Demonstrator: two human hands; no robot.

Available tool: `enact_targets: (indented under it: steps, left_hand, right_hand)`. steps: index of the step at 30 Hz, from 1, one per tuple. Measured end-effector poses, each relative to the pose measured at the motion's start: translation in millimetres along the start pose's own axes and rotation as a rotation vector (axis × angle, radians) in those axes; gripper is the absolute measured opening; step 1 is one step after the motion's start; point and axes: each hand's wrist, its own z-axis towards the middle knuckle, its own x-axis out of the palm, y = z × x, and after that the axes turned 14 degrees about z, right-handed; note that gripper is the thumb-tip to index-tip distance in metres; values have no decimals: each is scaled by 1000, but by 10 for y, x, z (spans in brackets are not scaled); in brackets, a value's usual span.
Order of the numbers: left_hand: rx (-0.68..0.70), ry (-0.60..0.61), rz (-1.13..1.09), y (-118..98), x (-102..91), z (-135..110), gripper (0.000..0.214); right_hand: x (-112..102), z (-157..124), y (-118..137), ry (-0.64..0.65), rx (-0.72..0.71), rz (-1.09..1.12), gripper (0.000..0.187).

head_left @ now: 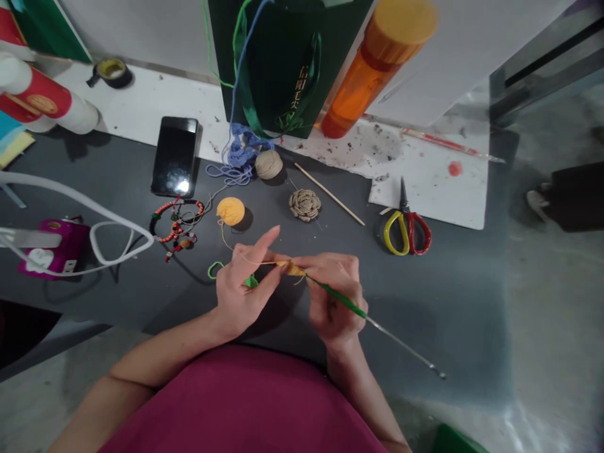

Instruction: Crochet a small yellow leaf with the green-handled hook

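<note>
Near the front edge of the table (448,283), about midway along it, both hands meet over a small yellow crochet piece (293,269). The left hand (240,296) pinches that piece between thumb and middle fingers, with the forefinger lifted straight, and a thin yellow strand (225,242) runs from it back to the yellow yarn ball (231,211) lying further in on the table. A bit of green yarn (251,282) shows under the left palm. The right hand (335,296) is closed around the green grip of a crochet hook (352,306), whose tip is at the yellow piece while its metal shaft sticks out toward the right front. Whether the tip is through a loop is too small to tell. This reads as the middle of a stitch, the piece small and barely begun. A further stitch would call for the strand to stay taut over the raised forefinger, the pinch to sit close to the working loop, and only a small turn of the hook. Beyond the hands lie a beige crocheted flower (304,204), a beige ball (268,164), a wooden stick (329,194), a beaded bracelet (177,220) and a phone (175,155); scissors (408,229) rest to the right, well apart from the hands.
</note>
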Motion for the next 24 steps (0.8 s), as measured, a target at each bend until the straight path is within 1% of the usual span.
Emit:
enact_targets:
  steps: [2, 6, 8, 10, 13, 17, 21, 24]
  left_hand:
    - [-66, 47, -115, 16, 15, 26, 55]
    - [-236, 206, -448, 45, 49, 108, 61]
    - [-326, 276, -554, 44, 52, 136, 67]
    - [-404, 351, -626, 38, 42, 152, 71]
    - [-477, 434, -708, 39, 17, 163, 72]
    - [-520, 450, -748, 63, 1, 175, 69]
    - [-529, 451, -725, 76, 2, 183, 71]
    - [-517, 457, -709, 71, 2, 188, 68]
  right_hand:
    - [21, 3, -7, -2, -58, -66, 31]
    - [49, -22, -45, 6, -133, -108, 35]
    - [57, -44, -57, 0, -143, -82, 38]
    - [67, -62, -55, -37, -135, -26, 40]
    - [87, -76, -39, -107, -66, 117, 41]
    - [130, -76, -30, -200, 1, 245, 33]
    - [169, -53, -22, -281, 26, 269, 23]
    - [172, -26, 16, -313, 77, 277, 19]
